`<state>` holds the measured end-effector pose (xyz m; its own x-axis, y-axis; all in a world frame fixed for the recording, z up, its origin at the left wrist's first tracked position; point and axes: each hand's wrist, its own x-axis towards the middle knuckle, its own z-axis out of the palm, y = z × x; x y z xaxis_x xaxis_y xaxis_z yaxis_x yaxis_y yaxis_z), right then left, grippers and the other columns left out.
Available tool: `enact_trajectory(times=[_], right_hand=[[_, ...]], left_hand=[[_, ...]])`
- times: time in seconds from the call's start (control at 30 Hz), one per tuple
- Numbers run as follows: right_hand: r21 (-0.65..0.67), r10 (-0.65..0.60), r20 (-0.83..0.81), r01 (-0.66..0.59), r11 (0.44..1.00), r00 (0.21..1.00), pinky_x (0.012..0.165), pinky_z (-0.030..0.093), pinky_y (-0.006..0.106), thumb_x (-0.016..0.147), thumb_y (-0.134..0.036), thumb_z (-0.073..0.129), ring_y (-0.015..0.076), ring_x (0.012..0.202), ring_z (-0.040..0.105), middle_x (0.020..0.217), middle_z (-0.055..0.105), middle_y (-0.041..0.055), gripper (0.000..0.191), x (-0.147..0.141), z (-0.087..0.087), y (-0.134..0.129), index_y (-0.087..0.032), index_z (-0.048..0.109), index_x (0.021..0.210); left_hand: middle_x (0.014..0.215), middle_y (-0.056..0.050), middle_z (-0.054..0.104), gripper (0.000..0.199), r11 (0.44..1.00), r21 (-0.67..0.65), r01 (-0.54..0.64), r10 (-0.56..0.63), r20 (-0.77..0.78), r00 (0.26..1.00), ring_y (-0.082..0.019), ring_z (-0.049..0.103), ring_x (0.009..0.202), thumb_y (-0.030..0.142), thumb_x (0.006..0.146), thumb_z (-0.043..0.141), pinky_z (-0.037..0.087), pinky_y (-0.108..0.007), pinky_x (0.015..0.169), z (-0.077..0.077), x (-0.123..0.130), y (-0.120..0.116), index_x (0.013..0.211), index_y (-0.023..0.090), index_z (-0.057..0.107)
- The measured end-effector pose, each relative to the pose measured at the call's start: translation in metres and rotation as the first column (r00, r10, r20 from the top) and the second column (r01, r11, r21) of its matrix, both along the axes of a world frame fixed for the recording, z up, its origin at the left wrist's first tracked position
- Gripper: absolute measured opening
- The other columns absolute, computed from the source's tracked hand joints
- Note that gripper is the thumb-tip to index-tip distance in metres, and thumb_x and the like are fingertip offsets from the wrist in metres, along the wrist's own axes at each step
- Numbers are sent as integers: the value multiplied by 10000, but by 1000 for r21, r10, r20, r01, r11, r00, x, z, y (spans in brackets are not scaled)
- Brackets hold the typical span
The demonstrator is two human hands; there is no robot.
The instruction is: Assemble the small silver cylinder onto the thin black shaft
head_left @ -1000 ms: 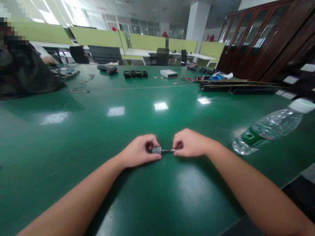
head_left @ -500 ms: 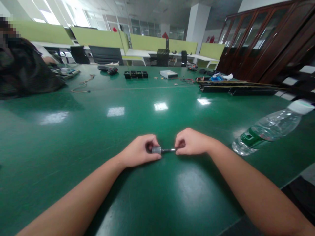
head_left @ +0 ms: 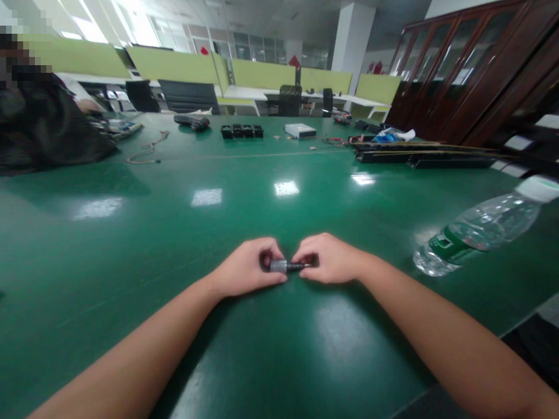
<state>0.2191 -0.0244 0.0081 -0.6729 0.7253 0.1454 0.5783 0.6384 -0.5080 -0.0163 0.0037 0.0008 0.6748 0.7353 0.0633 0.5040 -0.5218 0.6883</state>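
A small grey metal cylinder (head_left: pixel 278 266) lies sideways just above the green table, with a thin dark rod (head_left: pixel 296 267) coming out of its right end. Between the thumb and curled fingers of my left hand (head_left: pixel 247 267) the cylinder is held. My right hand (head_left: pixel 329 259) is curled around the rod, its thumb below and its fingers above. The rod's far end disappears into the right hand, so exactly where the fingertips touch it is hidden. Only a narrow gap separates the two hands.
A clear water bottle (head_left: pixel 484 230) with a green label and white cap stands to the right. Across the green table (head_left: pixel 244 201) are black blocks (head_left: pixel 242 131), a white box (head_left: pixel 300 131), black rails (head_left: pixel 449 161) and a cable (head_left: pixel 144 158). A person in dark clothing (head_left: pixel 48 128) is at the far left.
My right hand has moved left along the rod, closer to the cylinder. Less of the rod shows, and its visible part now looks darker. My left hand has stayed in place.
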Motion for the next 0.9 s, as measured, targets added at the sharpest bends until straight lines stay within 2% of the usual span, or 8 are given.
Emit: enact_trajectory(times=[0.2,0.4,0.63,0.9], right_hand=[[42,15,5,-15,999,1000,711,421,246,828,-202,664,144,784,596,858,676,43,166,-1,-3,1,-157,750,964],[60,-4,18,3,998,1000,727,423,255,838,-227,674,148,791,597,854,679,43,153,-2,-3,2,-167,750,956],[74,10,7,-10,997,1000,731,426,255,837,-217,669,151,794,594,846,673,45,138,-5,-4,0,-158,739,940],[110,6,21,-9,994,1000,750,423,267,846,-232,652,158,807,588,849,673,49,141,-8,-7,-1,-163,738,934]], left_hand=[[771,7,620,297,1000,-8,7,-7,1,1000,-155,581,707,362,701,792,441,-247,638,3,0,-2,873,167,647],[768,-7,615,252,998,-32,61,-60,45,997,-153,571,704,380,802,701,446,-252,645,5,-1,-1,907,154,664],[756,-4,621,233,998,-65,17,-14,44,999,-151,583,690,316,740,740,443,-244,625,2,0,-1,867,148,640],[762,-4,619,229,998,-68,14,-12,38,999,-154,582,697,312,739,741,451,-252,636,3,0,-1,865,152,638]])
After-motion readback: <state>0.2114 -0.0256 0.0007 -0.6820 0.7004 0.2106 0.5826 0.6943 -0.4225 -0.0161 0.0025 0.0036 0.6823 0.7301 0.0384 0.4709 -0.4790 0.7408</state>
